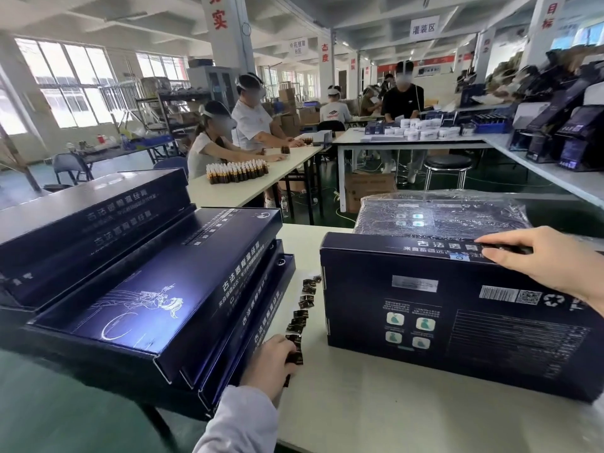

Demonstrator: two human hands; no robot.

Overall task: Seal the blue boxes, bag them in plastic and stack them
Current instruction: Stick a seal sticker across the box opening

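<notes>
A blue box [457,322] is stood on edge on the tabletop [359,407] at 3 o'clock, its top pressed by the straight fingers of the right hand [552,261]; at 6 o'clock a strip of dark stickers [302,310] is pinched by the curled left hand [271,364]

one view only: head cam, wide-angle, edges bent. sits above near edge of table [376,420], faces fwd & a bit down. left hand [271,364] at the stickers [307,300] & right hand [549,263] on the box [457,315] are close, low in frame; other workers [251,125] far behind.
</notes>
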